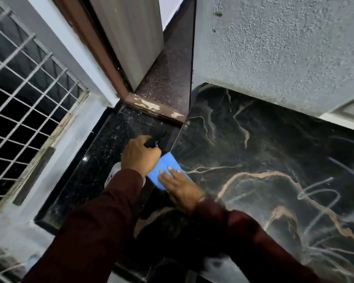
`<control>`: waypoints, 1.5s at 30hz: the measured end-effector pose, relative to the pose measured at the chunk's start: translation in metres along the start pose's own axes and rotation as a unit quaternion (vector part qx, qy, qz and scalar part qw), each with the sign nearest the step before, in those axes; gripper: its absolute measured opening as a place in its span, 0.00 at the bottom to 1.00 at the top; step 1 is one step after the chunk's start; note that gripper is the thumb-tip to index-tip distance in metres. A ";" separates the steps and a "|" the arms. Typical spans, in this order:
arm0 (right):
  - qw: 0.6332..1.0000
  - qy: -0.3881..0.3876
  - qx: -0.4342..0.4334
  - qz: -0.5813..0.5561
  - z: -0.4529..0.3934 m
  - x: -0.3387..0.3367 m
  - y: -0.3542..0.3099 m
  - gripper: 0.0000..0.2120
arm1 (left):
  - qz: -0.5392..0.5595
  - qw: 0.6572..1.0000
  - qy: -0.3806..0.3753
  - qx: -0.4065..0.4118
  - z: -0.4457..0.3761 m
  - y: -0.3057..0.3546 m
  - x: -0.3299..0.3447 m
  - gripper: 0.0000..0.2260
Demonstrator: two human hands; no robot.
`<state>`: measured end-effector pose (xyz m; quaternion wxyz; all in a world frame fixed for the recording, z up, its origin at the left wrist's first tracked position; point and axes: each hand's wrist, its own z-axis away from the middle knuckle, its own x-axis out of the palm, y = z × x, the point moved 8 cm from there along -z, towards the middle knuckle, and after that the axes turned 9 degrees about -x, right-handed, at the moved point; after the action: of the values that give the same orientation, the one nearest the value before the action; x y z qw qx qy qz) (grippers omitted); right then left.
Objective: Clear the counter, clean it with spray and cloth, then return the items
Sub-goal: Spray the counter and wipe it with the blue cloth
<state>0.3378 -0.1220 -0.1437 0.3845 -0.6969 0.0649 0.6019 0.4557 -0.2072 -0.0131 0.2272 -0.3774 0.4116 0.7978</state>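
**Spray and wipe under way on a bare counter**

The counter [274, 160], dark stone with pale and orange veins, fills the right and lower centre of the frame. Pale curved streaks cross its right side, which look like wet wipe marks, so I judge that part already gone over. No items stand on any of the counter in view, so the clearing step seems done; where the removed items are cannot be seen.

A rough grey wall [284, 48] takes the upper right. A barred window [25, 88] takes the left edge, and a brown-framed door [129, 37] stands at upper centre.

A darker speckled slab [102, 152] runs from centre down to lower left, flecked with white specks or droplets near the door frame. It looks not yet wiped.

Both maroon sleeves rise from the bottom edge to mid-frame. The left hand [140, 154], just left of centre, has its fingers curled round the black head of a spray bottle [154, 140], nozzle aimed toward the upper right; the bottle's pale body shows below the wrist.

The right hand [180, 186] lies just beside it, fingers straight and together, pressing flat on a blue cloth [165, 166] at the seam between the slab and the counter.

Left, by my reading: wiping the slab and the near corner, then returning the items.
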 end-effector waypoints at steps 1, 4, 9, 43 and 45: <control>1.000 -0.013 -0.017 -0.014 0.019 0.001 0.001 0.28 | 0.000 1.000 0.002 -0.003 -0.003 -0.002 -0.003 0.10; 0.998 0.022 0.039 0.032 0.066 -0.032 0.057 0.29 | 0.008 1.000 -0.003 -0.001 -0.007 -0.007 -0.008 0.10; 0.932 0.167 0.321 0.010 0.059 -0.085 0.127 0.28 | 0.003 1.000 -0.007 0.003 -0.004 -0.010 -0.009 0.09; 0.873 0.205 0.443 -0.016 0.207 -0.048 0.105 0.27 | -0.081 0.982 -0.068 0.154 0.064 0.085 0.063 0.05; 0.899 0.180 0.398 -0.013 0.217 -0.050 0.101 0.27 | -0.094 0.979 -0.084 0.161 0.073 0.097 0.078 0.06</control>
<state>0.0974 -0.0785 -0.1409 0.6194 -0.5829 0.3584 0.3847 0.3124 -0.1968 0.0003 0.3933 -0.3043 0.4765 0.7250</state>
